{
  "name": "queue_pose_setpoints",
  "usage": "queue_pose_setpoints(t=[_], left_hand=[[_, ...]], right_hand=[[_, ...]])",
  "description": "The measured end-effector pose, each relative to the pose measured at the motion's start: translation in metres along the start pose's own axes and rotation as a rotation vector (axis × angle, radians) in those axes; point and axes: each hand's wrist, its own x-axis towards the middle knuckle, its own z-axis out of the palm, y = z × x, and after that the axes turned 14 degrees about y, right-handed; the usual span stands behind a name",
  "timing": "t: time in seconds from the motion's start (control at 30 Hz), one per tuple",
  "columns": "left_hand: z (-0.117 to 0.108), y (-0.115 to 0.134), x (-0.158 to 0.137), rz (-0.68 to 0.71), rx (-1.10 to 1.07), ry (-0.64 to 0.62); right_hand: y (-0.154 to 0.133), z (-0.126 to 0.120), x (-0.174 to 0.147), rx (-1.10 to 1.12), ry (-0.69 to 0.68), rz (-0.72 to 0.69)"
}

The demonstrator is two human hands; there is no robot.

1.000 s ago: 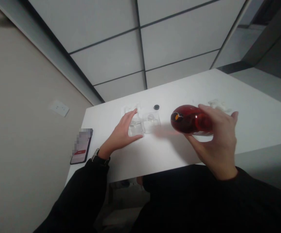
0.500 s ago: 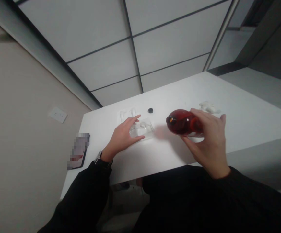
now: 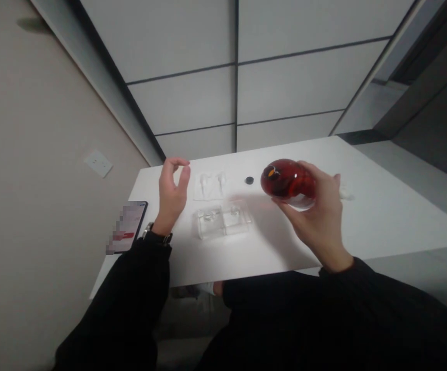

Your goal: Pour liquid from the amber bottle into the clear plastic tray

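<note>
My right hand (image 3: 319,211) is wrapped round a bottle (image 3: 287,180) of dark red liquid. The bottle is held above the table and tilted, its uncapped-looking mouth pointing left. My left hand (image 3: 172,190) hovers at the left of the table, holding nothing, thumb and forefinger curved with a gap between them. Below and between the hands sit clear plastic containers (image 3: 223,221) side by side. Behind them a clear bag or sheet (image 3: 210,185) holds two white pieces whose kind I cannot make out. A small black cap (image 3: 249,180) lies near the bottle.
A phone (image 3: 130,226) with a lit screen lies on the left edge of the white table (image 3: 385,206). Some crumpled white material (image 3: 346,192) is partly hidden behind my right hand. A wall socket (image 3: 98,163) is at the left, and panelled doors (image 3: 192,103) stand behind the table.
My left hand has moved off the clear containers to the left, and its fingers have curled in. The bottle stays in my right hand, still tilted. The camera view has shifted.
</note>
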Motion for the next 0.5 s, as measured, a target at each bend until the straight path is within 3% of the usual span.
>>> queue_pose_setpoints(t=[0.1, 0.2, 0.33, 0.5], left_hand=[[0.020, -0.033, 0.004, -0.119, 0.106, 0.045], [0.034, -0.052, -0.009, -0.198, 0.145, -0.048], [0.037, -0.050, -0.022, -0.268, 0.149, -0.222], [0.037, -0.042, -0.021, -0.150, 0.154, -0.364]], right_hand=[[0.000, 0.017, 0.016, 0.017, 0.025, -0.012], [0.003, 0.031, 0.021, 0.002, 0.053, -0.031], [0.013, 0.039, 0.007, -0.006, 0.086, -0.036], [0.024, 0.034, -0.017, -0.026, -0.005, -0.016]])
